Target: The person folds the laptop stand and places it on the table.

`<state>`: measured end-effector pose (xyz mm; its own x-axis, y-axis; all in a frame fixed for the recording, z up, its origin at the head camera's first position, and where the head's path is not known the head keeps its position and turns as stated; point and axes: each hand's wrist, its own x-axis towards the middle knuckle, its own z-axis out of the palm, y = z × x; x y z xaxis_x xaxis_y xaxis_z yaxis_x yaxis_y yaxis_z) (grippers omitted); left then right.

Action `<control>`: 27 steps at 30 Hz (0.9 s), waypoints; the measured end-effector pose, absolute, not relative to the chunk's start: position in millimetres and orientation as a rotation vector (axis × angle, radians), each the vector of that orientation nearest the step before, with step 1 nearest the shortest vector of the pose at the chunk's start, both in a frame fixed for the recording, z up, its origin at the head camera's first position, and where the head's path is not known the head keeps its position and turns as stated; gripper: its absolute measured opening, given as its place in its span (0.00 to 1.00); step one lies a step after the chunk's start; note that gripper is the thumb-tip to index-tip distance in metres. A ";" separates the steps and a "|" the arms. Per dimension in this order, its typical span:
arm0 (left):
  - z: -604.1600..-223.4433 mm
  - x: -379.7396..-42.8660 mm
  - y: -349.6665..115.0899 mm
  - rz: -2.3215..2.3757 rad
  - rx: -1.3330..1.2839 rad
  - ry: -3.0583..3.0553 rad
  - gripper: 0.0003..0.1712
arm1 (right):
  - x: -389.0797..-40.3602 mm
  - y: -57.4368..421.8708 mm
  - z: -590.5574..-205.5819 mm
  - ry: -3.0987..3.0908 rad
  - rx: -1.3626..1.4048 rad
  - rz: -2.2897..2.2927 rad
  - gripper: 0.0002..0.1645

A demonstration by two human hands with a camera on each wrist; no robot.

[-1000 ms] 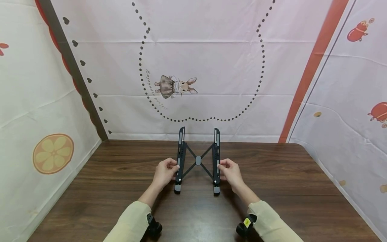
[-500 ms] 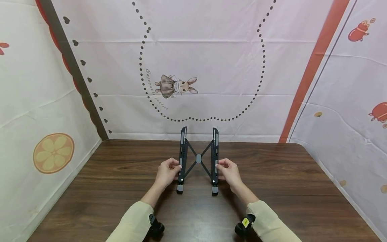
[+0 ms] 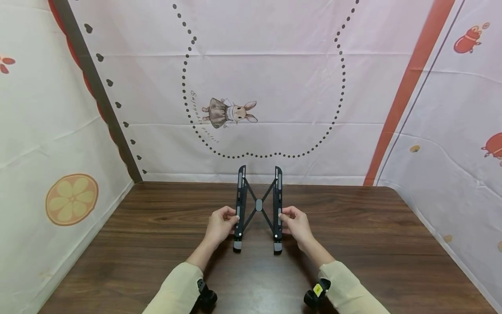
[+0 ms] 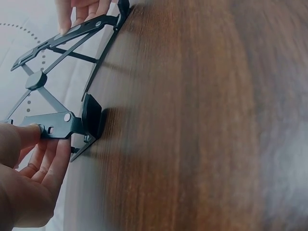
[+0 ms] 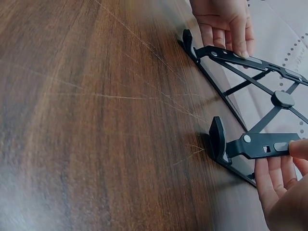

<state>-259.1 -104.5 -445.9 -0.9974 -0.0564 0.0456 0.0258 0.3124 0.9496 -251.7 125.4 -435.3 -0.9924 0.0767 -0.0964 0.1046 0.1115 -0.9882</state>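
A black folding laptop stand with grey pads stands on the table, its two side rails joined by crossed bars at a grey centre hub. My left hand pinches the left rail near its front, thumb on top and fingers underneath, as the left wrist view shows with that rail close up. On the other side my right hand holds the right rail the same way; in the right wrist view its thumb lies on the rail and the fingers curl below. Upturned lips stand at the rails' front ends.
The dark wood-grain table extends around the stand. A white printed cloth hangs behind the table's far edge, with more cloth at both sides. Each wrist carries a small black camera.
Both rails have moved inward, so the stand is narrower and its crossed bars are steeper. My hands have come closer together along with the rails, keeping their hold; the left has shifted more.
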 end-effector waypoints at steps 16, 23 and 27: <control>-447.1 -257.9 -97.4 -1.811 -0.021 -2.497 0.05 | -246.3 118.3 -428.9 2.278 0.136 -2.092 0.12; -447.9 -259.4 -94.2 -1.800 -0.009 -2.498 0.04 | -235.2 113.2 -410.3 2.298 0.132 -2.065 0.12; -447.4 -259.1 -92.4 -1.802 -0.009 -2.497 0.03 | -240.3 113.3 -417.6 2.275 0.128 -2.085 0.11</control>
<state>-259.1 -92.4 -447.4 -0.9981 -0.0315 0.0535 0.0408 0.3156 0.9480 -240.3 113.3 -417.6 -0.9952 0.0253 -0.0950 0.0968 0.0858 -0.9916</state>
